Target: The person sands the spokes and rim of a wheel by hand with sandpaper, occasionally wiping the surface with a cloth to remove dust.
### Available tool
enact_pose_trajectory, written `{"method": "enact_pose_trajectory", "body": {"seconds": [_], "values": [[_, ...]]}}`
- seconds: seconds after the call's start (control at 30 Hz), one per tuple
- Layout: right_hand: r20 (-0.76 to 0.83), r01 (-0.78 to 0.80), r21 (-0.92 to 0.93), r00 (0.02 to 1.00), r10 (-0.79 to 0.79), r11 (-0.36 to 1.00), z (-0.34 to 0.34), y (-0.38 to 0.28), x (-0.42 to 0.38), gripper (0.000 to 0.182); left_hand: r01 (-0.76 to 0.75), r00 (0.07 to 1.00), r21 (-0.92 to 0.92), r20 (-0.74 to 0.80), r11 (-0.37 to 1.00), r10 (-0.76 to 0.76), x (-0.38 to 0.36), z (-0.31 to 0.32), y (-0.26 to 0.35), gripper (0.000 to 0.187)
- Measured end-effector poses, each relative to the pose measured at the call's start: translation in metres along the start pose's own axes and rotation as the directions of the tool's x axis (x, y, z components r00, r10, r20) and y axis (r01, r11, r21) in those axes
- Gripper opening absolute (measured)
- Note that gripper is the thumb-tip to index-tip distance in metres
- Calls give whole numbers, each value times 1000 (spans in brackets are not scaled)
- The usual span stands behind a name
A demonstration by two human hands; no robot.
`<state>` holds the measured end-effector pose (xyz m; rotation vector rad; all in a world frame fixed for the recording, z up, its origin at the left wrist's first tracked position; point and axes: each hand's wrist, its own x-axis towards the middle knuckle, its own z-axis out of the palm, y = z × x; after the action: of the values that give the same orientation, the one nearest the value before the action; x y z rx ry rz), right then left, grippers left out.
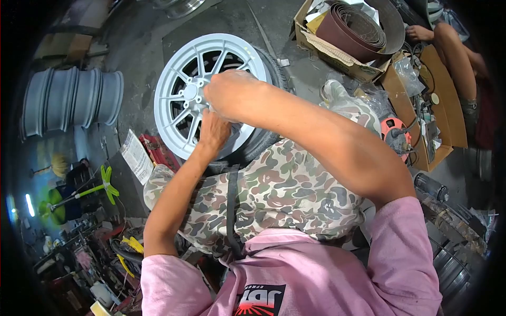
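Wheel rim (191, 92), face up, axis upright

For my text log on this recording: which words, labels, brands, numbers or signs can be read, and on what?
"JD", next letter unclear: dark print on the pink shirt.
Smaller lettering above it: too small to read surely.
Printed sheet beside the wheel: too small to read.
Nothing else is legible.

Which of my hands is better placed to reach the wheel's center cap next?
Probably your right hand: it's closer to the center cap, while your left hand sits lower in the view, farther from it.
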<state>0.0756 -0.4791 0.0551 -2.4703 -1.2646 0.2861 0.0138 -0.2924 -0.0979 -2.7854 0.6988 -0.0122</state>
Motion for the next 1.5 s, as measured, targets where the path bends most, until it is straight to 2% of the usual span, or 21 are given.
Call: {"method": "enact_pose_trajectory", "body": {"seconds": [0.03, 0.1, 0.13, 0.23, 0.3, 0.33, 0.37, 0.4, 0.43, 0.53, 0.6, 0.73, 0.8, 0.9, 0.93, 1.0, 1.13, 1.2, 1.27, 1.37, 1.5], "values": [[-6, 3, -20, 1000, -3, 1000, 2, 3, 0, 17, 0, 1000, 4, -2, 1000, 0, 0, -6, 10, 23], [-18, -11, 3, 1000, 11, 1000, 3, 6, 1, 18, 109, 948, -192, 314, 975, -44, -5, -18, 26, 19], [-23, -29, 31, 999, 29, 999, 3, 6, 1, 20, 73, 990, -322, 141, 944, -28, -14, -16, 31, 16], [-42, -33, 41, 998, 35, 999, 0, 10, -2, 24, 136, 983, -517, 178, 845, -49, -11, -34, 18, 19], [-63, -37, 68, 997, 41, 997, -5, 12, -6, 24, 522, 851, -798, 512, 302, -118, -9, -50, 8, 22], [-48, -71, 75, 996, 75, 995, -12, 13, -9, 26, 525, 849, -797, 514, 300, -119, -11, -50, 15, 22], [-33, -97, 79, 994, 100, 992, -16, 14, -11, 27, 386, 917, -700, 219, 601, -333, -14, -50, 30, 22], [-73, -105, 105, 991, 113, 989, -16, 25, -11, 29, 316, 894, -457, -150, 831, -423, -18, -50, 41, 22], [-85, -110, 105, 989, 119, 988, -19, 28, -15, 30, 287, 886, -458, -206, 841, -415, -20, -44, 49, 22], [-112, -124, 122, 984, 138, 985, -24, 35, -22, 31, 367, 889, -521, -48, 771, -455, -23, -34, 71, 23], [-126, -133, 142, 980, 151, 981, -24, 37, -23, 32, 401, 872, -528, -30, 749, -488, -8, -28, 69, 28], [-106, -125, 127, 985, 138, 984, -24, 33, -17, 33, 507, 808, -657, 137, 558, -573, 47, -15, 62, 39], [-80, -140, 128, 985, 151, 982, -25, 35, -17, 33, 461, 821, -684, 85, 566, -565, 46, -20, 59, 39], [-158, -186, 149, 965, 209, 971, -34, 44, -25, 35, 372, 924, -657, 192, 656, -332, 10, -37, 39, 37], [-153, -186, 154, 966, 209, 970, -37, 49, -28, 35, 377, 922, -656, 199, 654, -331, 8, -35, 39, 37], [-133, -235, 148, 958, 255, 961, -42, 57, -27, 35, 370, 925, -611, 175, 700, -337, 13, -28, 39, 37], [-160, -186, 116, 966, 204, 976, -32, 57, -23, 33, 427, 825, -709, 52, 561, -563, 57, -15, 52, 31], [-148, -171, 143, 970, 192, 975, -29, 51, -25, 32, 405, 832, -722, 36, 562, -553, 40, -15, 53, 28], [-152, -160, 173, 970, 187, 972, -32, 47, -27, 31, 287, 903, -763, 13, 579, -430, 13, -34, 53, 25], [-124, -199, 169, 967, 221, 965, -36, 43, -27, 31, 270, 893, -714, -65, 646, -445, -18, -47, 69, 19], [-130, -177, 119, 973, 192, 977, -35, 39, -22, 31, 342, 848, -713, -46, 612, -528, 25, -41, 81, 12]]}}
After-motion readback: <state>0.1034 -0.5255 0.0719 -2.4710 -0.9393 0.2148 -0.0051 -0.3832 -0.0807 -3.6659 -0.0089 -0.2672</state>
